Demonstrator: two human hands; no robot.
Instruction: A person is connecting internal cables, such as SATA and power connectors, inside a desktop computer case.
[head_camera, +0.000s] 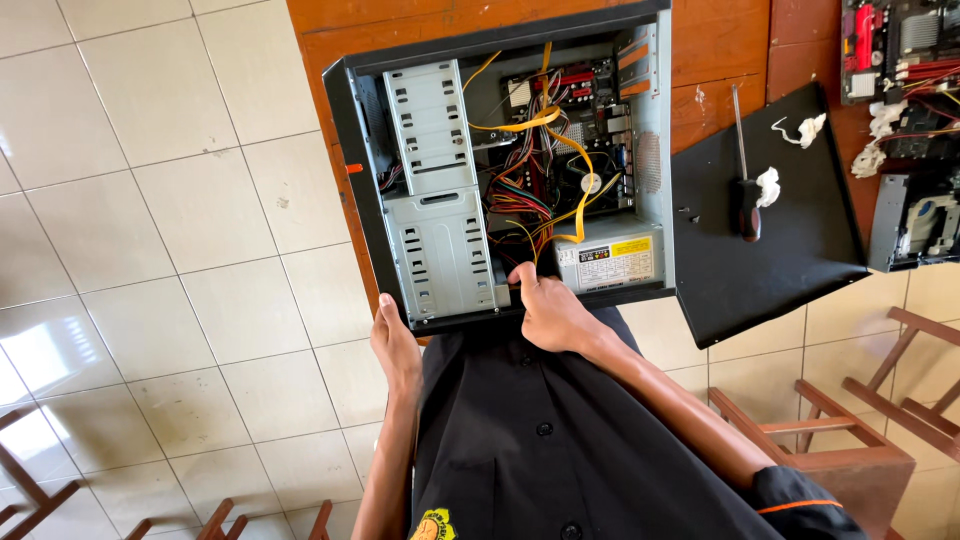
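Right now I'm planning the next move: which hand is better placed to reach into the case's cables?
Right hand: probably, it rests at the open case edge beside the cables. Left hand grips the outer corner.

A PC repair workshop or training room is suggested. An opened desktop case (510, 170), w/ drive bays, cabling and PSU exposed, is laid on a wooden bench (720, 50). Its removed side panel (790, 260) is set beside it, a screwdriver (745, 170) on top. Further bare boards (900, 50) and an optical drive (915, 220) are seen nearby. White tiled floor (180, 250), wooden chairs (860, 440) around.
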